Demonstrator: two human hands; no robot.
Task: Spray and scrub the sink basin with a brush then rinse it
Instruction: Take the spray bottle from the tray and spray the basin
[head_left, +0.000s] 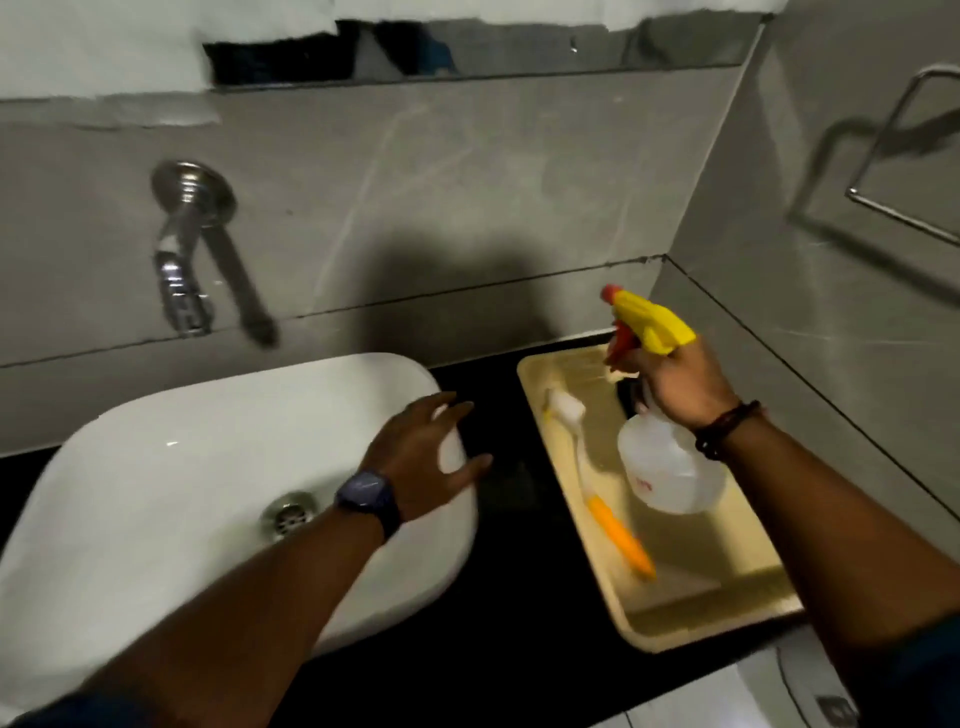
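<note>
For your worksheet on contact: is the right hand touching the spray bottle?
Touching. The head view shows the right hand wrapped round the spray bottle at its neck.

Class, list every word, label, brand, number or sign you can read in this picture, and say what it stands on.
No text can be read.
Spray bottle held in the right hand: a small red mark on its clear body, too blurred to read.
Watch at the left hand's wrist: dark face, nothing legible.
Brush, tray, sink, tap: no lettering visible.
</note>
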